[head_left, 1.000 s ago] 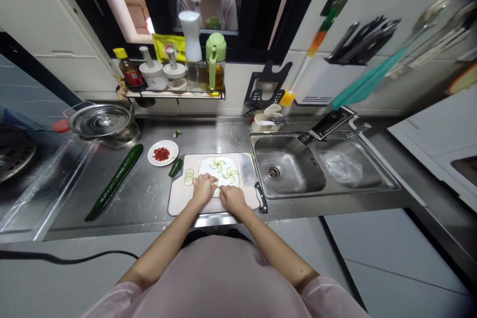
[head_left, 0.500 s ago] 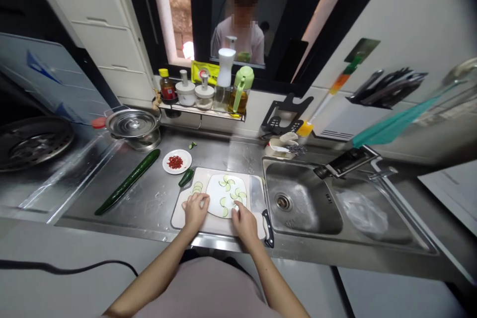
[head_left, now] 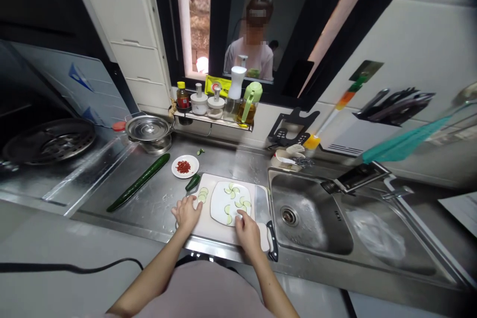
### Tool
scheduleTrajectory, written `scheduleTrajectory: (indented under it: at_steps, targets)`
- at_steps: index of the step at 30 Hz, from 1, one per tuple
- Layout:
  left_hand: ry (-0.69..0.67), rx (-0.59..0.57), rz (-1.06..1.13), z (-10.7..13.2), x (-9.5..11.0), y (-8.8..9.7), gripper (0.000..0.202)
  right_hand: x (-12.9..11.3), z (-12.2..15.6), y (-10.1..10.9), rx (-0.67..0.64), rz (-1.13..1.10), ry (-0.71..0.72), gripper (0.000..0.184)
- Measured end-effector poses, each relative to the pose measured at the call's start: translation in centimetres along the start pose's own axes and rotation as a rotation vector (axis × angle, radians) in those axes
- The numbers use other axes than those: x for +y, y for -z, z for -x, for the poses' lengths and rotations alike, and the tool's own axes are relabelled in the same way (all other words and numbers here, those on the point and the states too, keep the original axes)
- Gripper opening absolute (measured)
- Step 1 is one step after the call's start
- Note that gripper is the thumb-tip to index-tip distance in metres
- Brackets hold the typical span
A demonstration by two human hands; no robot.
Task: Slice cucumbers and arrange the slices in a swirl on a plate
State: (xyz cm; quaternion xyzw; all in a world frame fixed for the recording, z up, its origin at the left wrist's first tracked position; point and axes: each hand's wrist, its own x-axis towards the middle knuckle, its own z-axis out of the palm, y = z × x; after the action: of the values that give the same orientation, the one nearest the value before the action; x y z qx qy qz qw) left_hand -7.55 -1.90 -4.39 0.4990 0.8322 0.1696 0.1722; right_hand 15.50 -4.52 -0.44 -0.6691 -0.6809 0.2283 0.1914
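My left hand (head_left: 187,213) is at the left side of the cutting board (head_left: 219,235), fingers apart, thumb and fingertips beside a short row of thin cucumber slices (head_left: 202,194). On the board lies a white plate (head_left: 219,202) bearing several half-round cucumber slices (head_left: 232,190) in small fan-like groups. Over the plate's lower right edge my right hand (head_left: 249,233) is curled, thumb and index finger close together; anything between them is too small to make out. A cut cucumber piece (head_left: 193,182) rests by the board's upper left corner.
A black-handled knife (head_left: 273,241) lies along the board's right side, near the sink (head_left: 309,218). To the left are a long whole cucumber (head_left: 139,182) and a small plate (head_left: 185,175) with chopped red pieces. A lidded steel pot (head_left: 152,141) stands behind them.
My left hand has moved left from the plate's edge to the cucumber slices, its fingers spreading. My right hand stays by the plate's lower right. The camera view has shifted slightly.
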Motion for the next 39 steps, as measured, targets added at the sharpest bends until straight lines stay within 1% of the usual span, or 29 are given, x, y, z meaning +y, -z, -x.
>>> scheduleTrajectory:
  at_steps: [6,17,31,35,39]
  targets:
    - [-0.014,-0.003,-0.033,-0.7,0.4,-0.3,0.023,-0.1,0.1,0.3,-0.008,0.007,-0.004,0.04]
    - [-0.08,-0.01,0.026,-0.7,1.1,-0.7,0.017,-0.5,0.2,0.0,-0.007,0.038,0.026,0.038]
    - [-0.074,-0.046,0.045,-0.4,1.7,-0.5,0.021,-0.1,0.4,0.3,-0.025,0.054,0.011,0.037]
    - [-0.063,-0.036,0.11,-0.4,1.7,-0.5,0.022,-0.3,0.4,0.4,-0.033,0.048,0.006,0.037]
    - [0.018,-0.003,0.292,-0.8,2.4,-0.2,0.021,-0.4,0.3,0.5,-0.022,0.008,0.011,0.036]
